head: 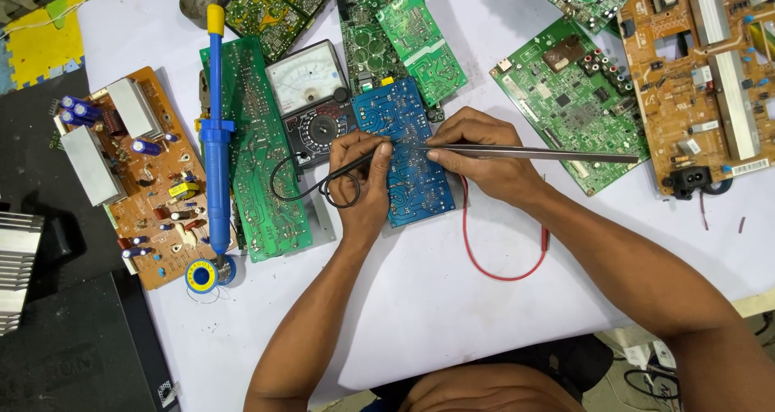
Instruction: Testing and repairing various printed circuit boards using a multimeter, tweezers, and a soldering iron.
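A blue circuit board [404, 129] lies solder side up on the white table sheet [436, 299]. My left hand [361, 178] rests on its left edge and grips a black meter probe [363, 160], tip on the board. My right hand [484, 158] rests on the board's right edge and holds long metal tweezers [557, 154], their points touching the board's middle. The black lead [299, 188] loops back to an analog multimeter [311, 97] just left of the board. A red lead [484, 250] curls out from under my right wrist.
A blue desoldering pump [215, 138] lies across a long green board [262, 162], a solder spool [202, 275] at its tip. A brown board with capacitors [145, 170] sits at the left. More green boards [565, 105] and a large orange board [702, 73] crowd the back and right.
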